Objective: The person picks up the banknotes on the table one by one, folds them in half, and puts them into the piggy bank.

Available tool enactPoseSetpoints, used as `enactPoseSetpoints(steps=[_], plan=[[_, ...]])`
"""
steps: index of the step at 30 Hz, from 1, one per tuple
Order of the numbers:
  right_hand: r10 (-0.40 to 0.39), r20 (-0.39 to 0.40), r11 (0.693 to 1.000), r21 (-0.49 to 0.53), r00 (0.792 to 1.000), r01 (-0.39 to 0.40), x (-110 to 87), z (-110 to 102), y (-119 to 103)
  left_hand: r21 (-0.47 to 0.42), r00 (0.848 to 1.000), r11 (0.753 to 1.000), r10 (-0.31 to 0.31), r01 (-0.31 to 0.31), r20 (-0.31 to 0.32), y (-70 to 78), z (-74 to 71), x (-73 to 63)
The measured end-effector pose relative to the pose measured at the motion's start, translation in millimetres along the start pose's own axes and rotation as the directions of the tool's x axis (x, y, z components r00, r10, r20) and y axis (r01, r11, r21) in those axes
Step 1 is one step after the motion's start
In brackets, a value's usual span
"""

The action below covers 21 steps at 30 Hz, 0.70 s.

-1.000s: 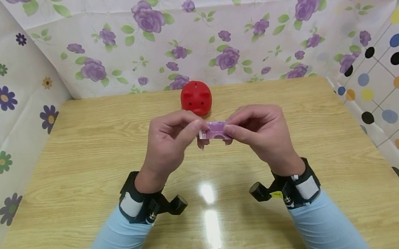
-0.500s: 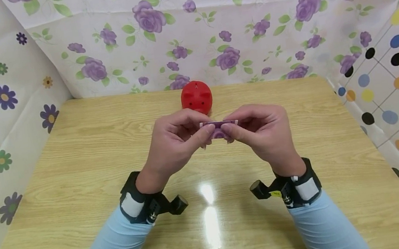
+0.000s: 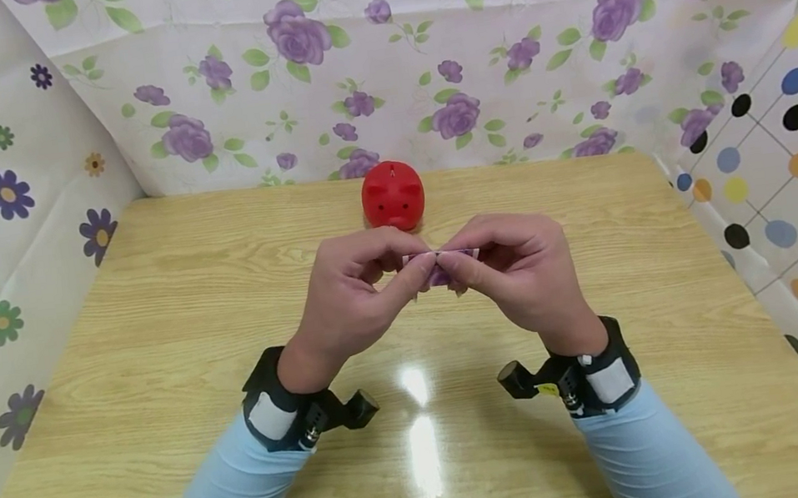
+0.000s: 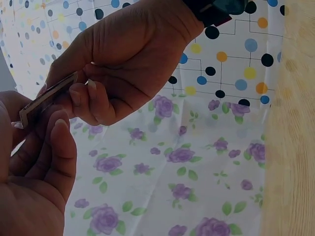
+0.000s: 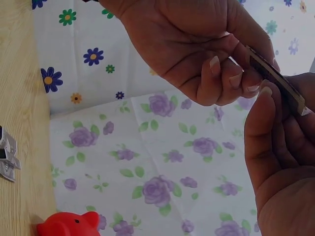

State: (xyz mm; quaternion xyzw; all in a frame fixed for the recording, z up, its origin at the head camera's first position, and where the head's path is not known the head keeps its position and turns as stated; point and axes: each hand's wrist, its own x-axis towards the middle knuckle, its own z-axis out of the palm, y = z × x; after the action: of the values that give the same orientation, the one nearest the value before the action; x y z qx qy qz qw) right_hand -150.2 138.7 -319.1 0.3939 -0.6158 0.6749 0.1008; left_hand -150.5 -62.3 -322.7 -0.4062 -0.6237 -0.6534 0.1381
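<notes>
Thumbs [image 3: 404,284]: drawn closer than before.
Left hand [image 3: 354,295]: pinching paper [image 3: 438,279] at 9 o'clock.
Right hand [image 3: 527,276]: pinching same at 3 o'clock.

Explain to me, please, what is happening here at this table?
A person pinches a small purple paper with the left hand and the right hand, the two hands close together. It looks folded, perhaps a banknote, and is held above the wooden table. A red piggy bank stands on the table beyond the hands, and neither hand holds it.
</notes>
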Motion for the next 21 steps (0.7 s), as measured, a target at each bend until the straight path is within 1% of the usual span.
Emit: enactPoseSetpoints(steps=[3,5,8,12,15,17,21], plan=[[-0.008,0.011,1.0,-0.006,1.0,0.008,-0.1,0.0,0.1,-0.001,0.999,0.999,0.044,-0.044,0.014,-2.3,-0.8,-0.4],[-0.007,0.014,1.0,-0.011,1.0,0.007,-0.3,-0.2,-0.1,0.004,0.998,0.998,0.06,-0.06,0.02,-3.4,-1.3,-0.7],[0.01,0.011,1.0,-0.013,1.0,-0.009,0.1,-0.5,-1.1,-0.006,0.999,0.999,0.043,-0.043,0.017,-4.1,-1.7,-1.1],[0.057,-0.007,0.998,-0.021,0.998,-0.057,0.6,-1.0,-2.7,-0.036,1.0,0.999,-0.007,0.007,-0.009,-3.1,-1.8,-1.6],[0.08,-0.022,0.997,-0.006,0.997,-0.08,0.0,-2.8,-3.1,-0.048,0.999,0.999,-0.023,0.021,-0.025,-1.6,-2.9,-1.9],[0.078,-0.024,0.997,0.012,0.997,-0.078,-0.5,-3.8,-2.6,-0.048,0.999,0.999,-0.023,0.021,-0.028,-0.4,-4.1,-1.7],[0.045,-0.02,0.998,0.054,0.999,-0.043,-0.5,-4.3,0.5,-0.042,1.0,0.999,-0.013,0.012,-0.025,0.4,-5.3,-1.0]])
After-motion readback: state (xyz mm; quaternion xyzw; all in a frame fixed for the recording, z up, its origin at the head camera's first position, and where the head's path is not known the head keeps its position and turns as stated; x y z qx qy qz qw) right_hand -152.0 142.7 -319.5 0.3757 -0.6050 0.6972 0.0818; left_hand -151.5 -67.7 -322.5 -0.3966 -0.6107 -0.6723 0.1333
